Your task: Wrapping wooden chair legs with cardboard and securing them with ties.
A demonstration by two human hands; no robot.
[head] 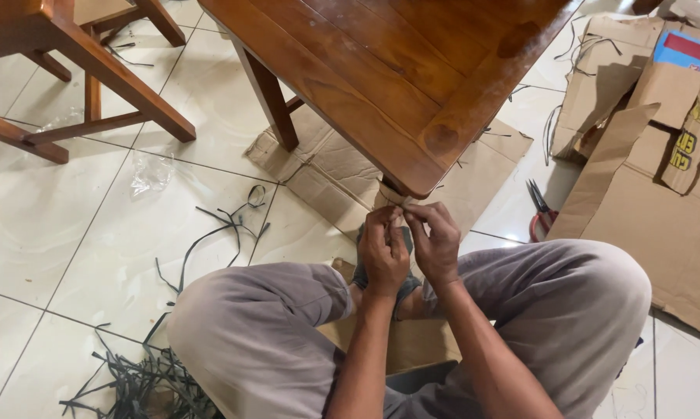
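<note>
I sit on the floor with knees bent, in front of a brown wooden table (396,70). My left hand (383,250) and my right hand (435,240) meet just below the table's near corner. Both pinch a light cardboard or paper wrapping (391,195) around the top of the table leg there. The fingers are closed on the wrapping's edge. The leg itself is mostly hidden by the tabletop and my hands.
Flat cardboard (327,167) lies under the table. More cardboard pieces (660,194) pile at the right, with red-handled scissors (539,211) beside them. Cut black straps (140,380) litter the tiled floor at lower left. A wooden chair (78,70) stands at upper left.
</note>
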